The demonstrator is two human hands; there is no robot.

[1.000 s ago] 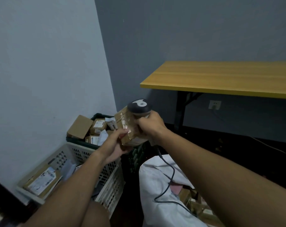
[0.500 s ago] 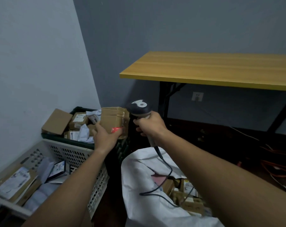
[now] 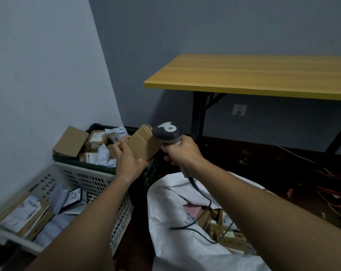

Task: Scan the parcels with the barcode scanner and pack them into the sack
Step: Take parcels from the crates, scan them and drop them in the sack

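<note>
Left hand (image 3: 129,161) grips a brown cardboard parcel (image 3: 144,144), fingers curled round it, held above the dark crate (image 3: 99,165) of parcels; a red scan mark shows at the parcel's lower corner. Right hand (image 3: 182,152) is wrapped tight round the barcode scanner (image 3: 167,132) handle, scanner head touching the parcel's right side. White sack (image 3: 177,222) lies open below, boxes inside, scanner cable (image 3: 201,212) trailing over it; white basket (image 3: 91,178) sits at left.

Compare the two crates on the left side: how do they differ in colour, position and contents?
The white perforated crate is pale and nearer the person; the dark green crate sits behind it, in the wall corner. The white crate holds mostly flat labelled parcels, while the dark green crate is piled with small cardboard boxes and crumpled white bags, some rising above its rim. Both stand on the floor and hold parcels.
</note>
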